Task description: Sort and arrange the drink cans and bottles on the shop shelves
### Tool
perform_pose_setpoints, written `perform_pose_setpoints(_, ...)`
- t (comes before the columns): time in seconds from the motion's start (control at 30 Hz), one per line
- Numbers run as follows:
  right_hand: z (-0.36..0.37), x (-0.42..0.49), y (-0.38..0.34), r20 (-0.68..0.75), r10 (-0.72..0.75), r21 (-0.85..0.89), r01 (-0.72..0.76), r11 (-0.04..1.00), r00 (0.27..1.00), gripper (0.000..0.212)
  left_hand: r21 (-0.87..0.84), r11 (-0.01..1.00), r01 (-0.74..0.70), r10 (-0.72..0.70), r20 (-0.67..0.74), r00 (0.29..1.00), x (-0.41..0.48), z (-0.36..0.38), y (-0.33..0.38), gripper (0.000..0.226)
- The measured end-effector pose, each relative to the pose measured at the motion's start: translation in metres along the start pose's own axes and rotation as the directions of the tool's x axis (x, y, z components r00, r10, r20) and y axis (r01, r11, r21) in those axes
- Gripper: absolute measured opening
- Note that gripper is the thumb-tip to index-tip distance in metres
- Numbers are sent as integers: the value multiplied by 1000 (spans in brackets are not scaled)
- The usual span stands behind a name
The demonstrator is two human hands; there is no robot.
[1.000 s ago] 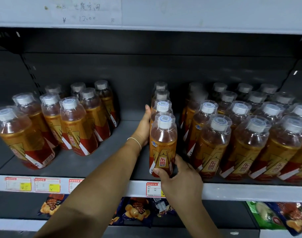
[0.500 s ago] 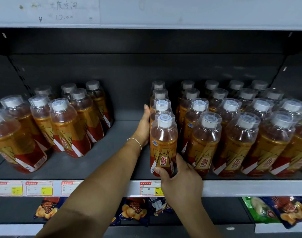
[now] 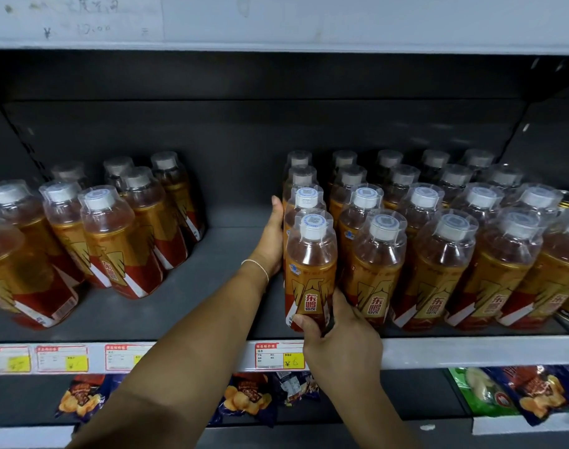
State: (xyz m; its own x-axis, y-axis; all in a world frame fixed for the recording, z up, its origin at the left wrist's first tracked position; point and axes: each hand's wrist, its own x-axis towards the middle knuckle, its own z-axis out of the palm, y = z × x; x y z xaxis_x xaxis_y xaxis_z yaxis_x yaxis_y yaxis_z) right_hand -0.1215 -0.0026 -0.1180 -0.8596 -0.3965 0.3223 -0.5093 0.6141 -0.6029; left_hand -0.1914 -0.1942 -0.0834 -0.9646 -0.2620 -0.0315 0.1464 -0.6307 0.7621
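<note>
Front bottle [image 3: 310, 270] — right hand [image 3: 341, 346] grips base, left hand [image 3: 270, 239] flat alongside.

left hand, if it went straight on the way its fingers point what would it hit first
Probably nothing until the shelf's dark back panel. The left hand lies flat against the bottle row, its fingers pointing rearward along the open gap beside it. Depth is hard to judge.

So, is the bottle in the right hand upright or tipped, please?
Upright: the bottle stands cap-up, label vertical; the right hand grips its base.
</note>
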Motion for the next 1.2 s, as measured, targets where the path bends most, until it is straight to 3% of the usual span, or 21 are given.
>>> perform_pose_setpoints(0.3,7,-6,1,-94,-74,-92,66,994,993,70,8,1000,-15,15,-14,1000,1,0,-1,81)
perform_pose_setpoints(0.43,9,-7,5,-173,-131,-104,114,988,976,70,53,998,-34,40,-113,993,-3,4,-1,65)
perform_pose_setpoints(0.53,9,-7,12,-156,-128,-56,120,991,979,66,95,995,-41,58,-178,982,-14,5,-3,62)
perform_pose_setpoints(0.8,5,-3,10,-64,-112,-19,111,994,992,62,141,988,-62,86,-173,981,-44,10,-24,62)
perform_pose_setpoints(1.2,7,-5,10,-94,-111,-38,108,993,989,58,163,982,-97,129,-202,971,-43,12,-23,59)
